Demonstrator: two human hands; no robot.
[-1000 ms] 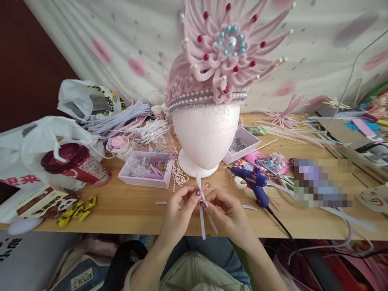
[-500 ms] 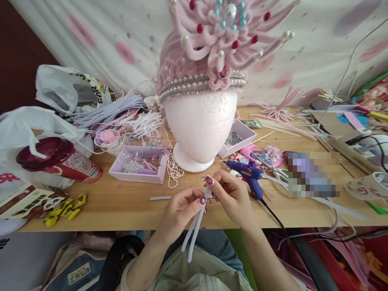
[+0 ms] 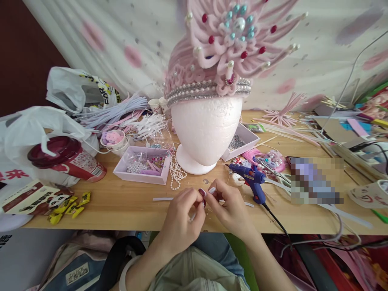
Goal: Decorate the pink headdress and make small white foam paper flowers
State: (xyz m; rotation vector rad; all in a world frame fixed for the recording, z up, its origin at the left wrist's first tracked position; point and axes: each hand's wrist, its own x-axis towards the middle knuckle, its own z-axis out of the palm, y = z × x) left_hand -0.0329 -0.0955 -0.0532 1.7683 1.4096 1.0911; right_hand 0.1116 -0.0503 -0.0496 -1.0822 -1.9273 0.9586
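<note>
My left hand [image 3: 183,214] and my right hand [image 3: 232,208] meet over the front of the wooden table [image 3: 127,210], fingers pinched close together. Between them is a pale pipe cleaner [image 3: 212,190]; one end pokes out above my right fingers and a small bit shows inside my left hand. Most of it is hidden by the fingers. Just beyond stands a white foam head [image 3: 206,129] wearing a pink headdress [image 3: 224,52] with pearls, red beads and turquoise beads. To the right of my right hand lies a blue glue gun [image 3: 250,176].
Left of the head are a lilac box of beads [image 3: 142,180], a pearl string [image 3: 176,169], a red cup [image 3: 72,157] and yellow sweets [image 3: 69,208]. Behind the glue gun sits another lilac box [image 3: 242,139]. At the right stands a paper cup [image 3: 368,194]. A black cord [image 3: 277,220] hangs over the edge.
The pipe cleaner's two long ends hung below my hands earlier; now they are out of sight and an end sticks up by my right fingers. My left hand has turned and curled. The view shifted slightly.
</note>
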